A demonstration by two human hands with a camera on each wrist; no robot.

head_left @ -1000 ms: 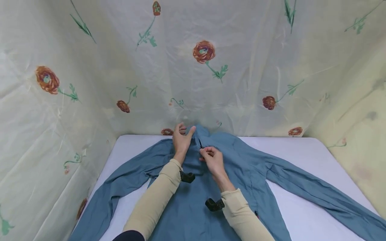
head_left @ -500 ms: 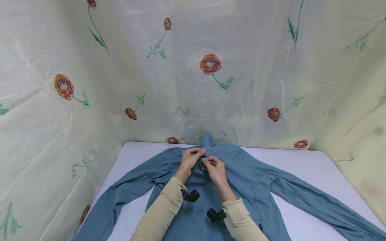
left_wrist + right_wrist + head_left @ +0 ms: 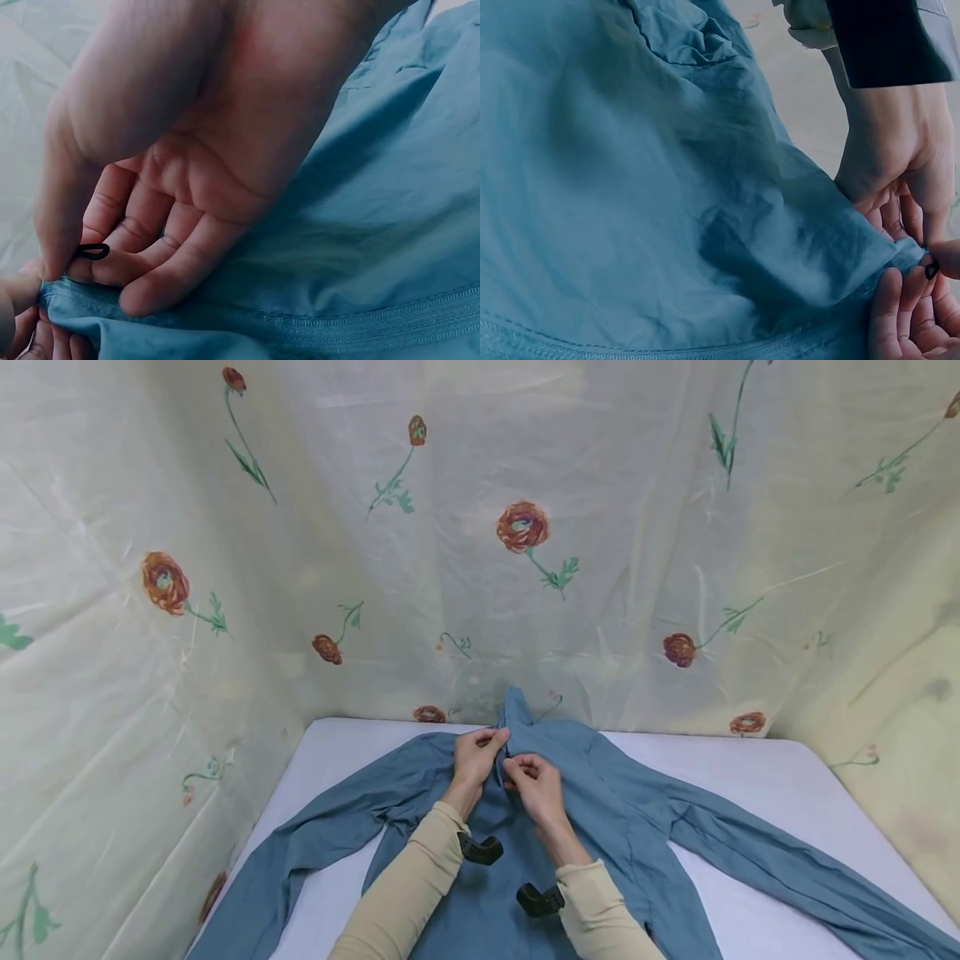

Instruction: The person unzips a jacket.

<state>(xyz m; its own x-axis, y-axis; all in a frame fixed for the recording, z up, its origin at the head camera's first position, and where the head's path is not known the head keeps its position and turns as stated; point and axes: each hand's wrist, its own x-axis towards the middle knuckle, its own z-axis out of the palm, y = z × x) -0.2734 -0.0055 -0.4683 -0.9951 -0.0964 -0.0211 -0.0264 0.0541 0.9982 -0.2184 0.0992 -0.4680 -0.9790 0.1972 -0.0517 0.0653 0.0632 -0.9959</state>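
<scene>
Hands meet at the collar: your left hand and right hand each pinch the blue jacket spread on the surface, seemingly fastening it. Next, likely align both edges.

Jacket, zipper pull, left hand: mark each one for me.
jacket (image 3: 622,810): head view, on the chest panel right of the hands.
zipper pull (image 3: 93,251): left wrist view, on the small black loop at the fingertips.
left hand (image 3: 475,757): head view, on the back of the hand, which pinches the jacket edge.
</scene>
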